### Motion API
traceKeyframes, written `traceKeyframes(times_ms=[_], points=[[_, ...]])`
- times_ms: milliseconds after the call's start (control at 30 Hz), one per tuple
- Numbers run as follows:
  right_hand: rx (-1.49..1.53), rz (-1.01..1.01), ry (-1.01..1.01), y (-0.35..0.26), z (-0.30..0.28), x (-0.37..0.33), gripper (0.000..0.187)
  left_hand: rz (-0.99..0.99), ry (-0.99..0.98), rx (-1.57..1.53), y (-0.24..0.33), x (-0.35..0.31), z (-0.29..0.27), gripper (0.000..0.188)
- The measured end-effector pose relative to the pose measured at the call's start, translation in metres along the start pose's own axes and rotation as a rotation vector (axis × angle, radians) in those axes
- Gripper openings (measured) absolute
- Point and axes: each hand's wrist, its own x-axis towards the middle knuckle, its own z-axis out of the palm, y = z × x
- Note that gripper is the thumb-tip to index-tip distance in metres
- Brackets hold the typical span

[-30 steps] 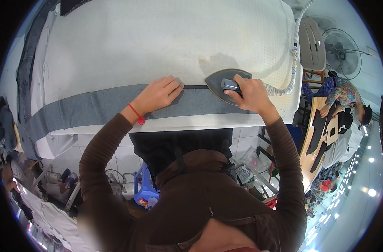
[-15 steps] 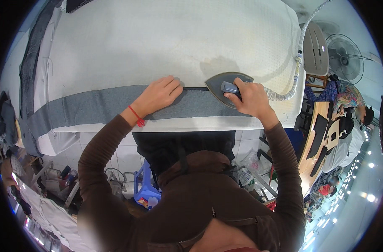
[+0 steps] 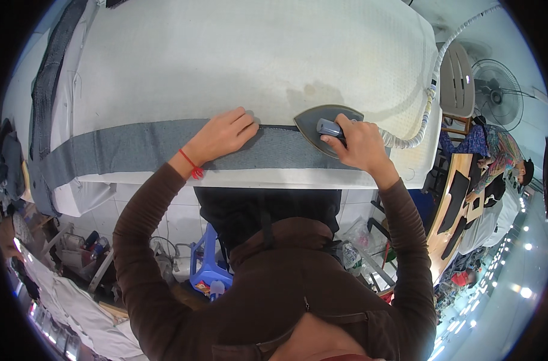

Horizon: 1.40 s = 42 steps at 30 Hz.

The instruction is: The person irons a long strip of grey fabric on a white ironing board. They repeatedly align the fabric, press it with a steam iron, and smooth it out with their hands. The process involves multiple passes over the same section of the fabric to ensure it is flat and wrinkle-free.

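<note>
"Fingers (image 3: 345, 123) of the right hand (image 3: 364, 144) are closed round what, exactly?"

"Round the handle (image 3: 328, 127) of a clothes iron (image 3: 307, 123). They're clamped on it, thumb on the near side, and the iron's pointed nose faces left."

"Where is the iron?"

"Across the far edge of a long grey-blue fabric strip (image 3: 123, 144), partly above the cloth and partly above the white-covered bench (image 3: 196, 72). A narrow dark band shows along that edge, between the iron's nose and the left hand (image 3: 224, 135)."

"And the left fingers?"

"Curled and close together at the strip's far edge. I can't tell whether they pinch the cloth or only rest on it, since the tips are hidden. A red string bracelet (image 3: 192, 163) circles that wrist."

"How does the strip lie?"

"Fairly flat along the bench's near side, from near the right wrist to the left end, where a length of dark fabric (image 3: 53, 66) runs away up that side."

"What's beyond the right hand?"

"A wrapped hose (image 3: 429, 105) emerges beside it and curves up past the bench's right side. Farther right are a standing fan (image 3: 497, 96) and a co-worker in a patterned top (image 3: 501, 153), at a wooden bench (image 3: 463, 165) with dark pieces (image 3: 454, 204) on it."

"Below?"

"A blue plastic stool (image 3: 205, 271)."
</note>
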Motion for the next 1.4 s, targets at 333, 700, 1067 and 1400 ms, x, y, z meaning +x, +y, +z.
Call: traceKeyframes(times_ms=[333, 700, 1067, 1400], points=[[-0.003, -0.021, 0.033, -0.018, 0.005, 0.015, 0.047, 0.041, 0.021, 0.008, 0.0, -0.007, -0.005, 0.04], [0.012, -0.069, 0.023, -0.023, 0.004, 0.019, 0.047, -0.042, 0.003, -0.029, 0.004, -0.008, -0.008, 0.035], [0.02, -0.1, -0.034, -0.034, 0.001, 0.026, 0.048, -0.219, -0.01, -0.208, -0.012, -0.029, -0.026, 0.038], [-0.024, -0.114, -0.035, -0.046, 0.002, 0.033, 0.053, -0.053, 0.065, -0.116, -0.024, -0.049, -0.036, 0.041]])
